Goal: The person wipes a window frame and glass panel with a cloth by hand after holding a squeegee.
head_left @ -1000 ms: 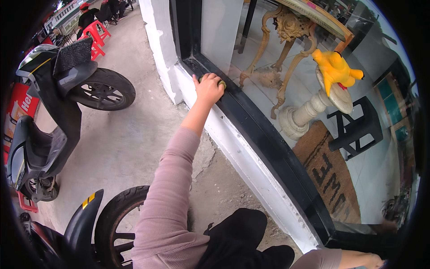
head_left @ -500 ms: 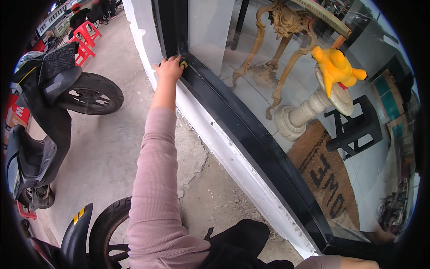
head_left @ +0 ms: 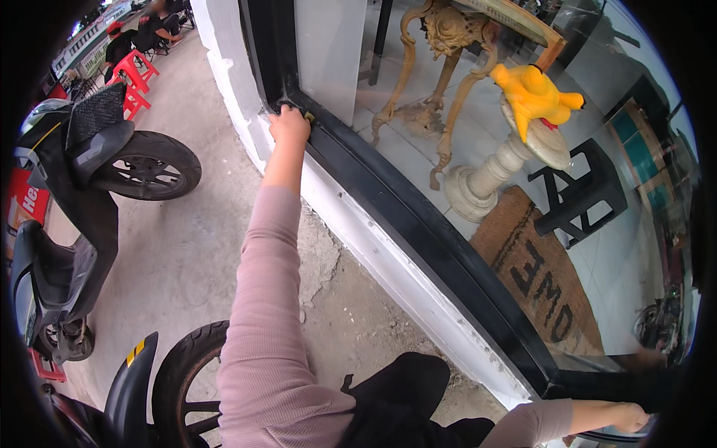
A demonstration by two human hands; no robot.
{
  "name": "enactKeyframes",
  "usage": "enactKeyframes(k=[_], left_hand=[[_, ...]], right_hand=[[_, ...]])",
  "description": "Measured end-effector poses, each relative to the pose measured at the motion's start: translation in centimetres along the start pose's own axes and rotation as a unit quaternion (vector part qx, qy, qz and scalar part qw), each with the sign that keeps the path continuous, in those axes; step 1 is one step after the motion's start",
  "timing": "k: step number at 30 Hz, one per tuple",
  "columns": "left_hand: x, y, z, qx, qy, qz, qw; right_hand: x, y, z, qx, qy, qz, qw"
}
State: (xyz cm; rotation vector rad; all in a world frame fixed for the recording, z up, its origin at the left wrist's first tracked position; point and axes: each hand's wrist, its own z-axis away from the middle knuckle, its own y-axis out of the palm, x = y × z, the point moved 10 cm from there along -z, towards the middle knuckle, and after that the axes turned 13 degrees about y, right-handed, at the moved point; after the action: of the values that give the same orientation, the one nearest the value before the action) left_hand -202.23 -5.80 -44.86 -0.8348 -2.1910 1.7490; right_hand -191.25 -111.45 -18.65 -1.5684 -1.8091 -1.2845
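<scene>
My left arm, in a pink ribbed sleeve, reaches out to the far corner of a black window frame [head_left: 418, 201]. There my left hand [head_left: 290, 125] is closed, its fingers bent down over the frame. A small yellow-green thing [head_left: 309, 116], like a sponge, shows beside the hand at the frame; most of it is hidden. At the lower right, my right hand [head_left: 632, 417] is curled closed beside the frame's near corner. What it grips, if anything, cannot be made out. The glass pane [head_left: 332, 60] rises from the frame.
Behind the glass are a yellow figure [head_left: 539, 97] on a stone pedestal [head_left: 478, 183], a black stool [head_left: 586, 194], a brown doormat [head_left: 534, 276] and an ornate gold table [head_left: 448, 30]. Two motorbikes [head_left: 67, 246] stand at left. Red stools [head_left: 136, 71] and seated people are farther off.
My left hand has turned, its fingers now curled instead of spread over the frame. My right hand has come further into view at the lower right. The whole view has shifted slightly.
</scene>
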Motion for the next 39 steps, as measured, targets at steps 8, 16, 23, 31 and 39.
enactKeyframes(k=[8, 16, 23, 31, 39], left_hand=[[-12.8, -1.6, 14.5, -0.001, 0.164, 0.041, 0.986], [-31.5, -4.8, 35.6, 0.064, 0.311, 0.094, 0.943], [-48.4, -7.9, 57.2, 0.082, 0.549, 0.268, 0.788], [-46.0, -7.7, 54.3, 0.092, 0.579, 0.209, 0.783], [-44.3, -6.8, 52.9, -0.011, 0.564, 0.188, 0.804]], right_hand=[[1.5, -1.3, 2.5, 0.027, 0.027, -0.112, 0.993], [2.2, -1.6, 3.3, 0.072, 0.069, -0.151, 0.984], [4.9, -1.8, 5.9, 0.16, 0.011, -0.109, 0.981], [5.8, -1.3, 7.8, 0.304, -0.001, -0.15, 0.941], [5.5, -1.2, 7.2, 0.358, -0.029, -0.186, 0.915]])
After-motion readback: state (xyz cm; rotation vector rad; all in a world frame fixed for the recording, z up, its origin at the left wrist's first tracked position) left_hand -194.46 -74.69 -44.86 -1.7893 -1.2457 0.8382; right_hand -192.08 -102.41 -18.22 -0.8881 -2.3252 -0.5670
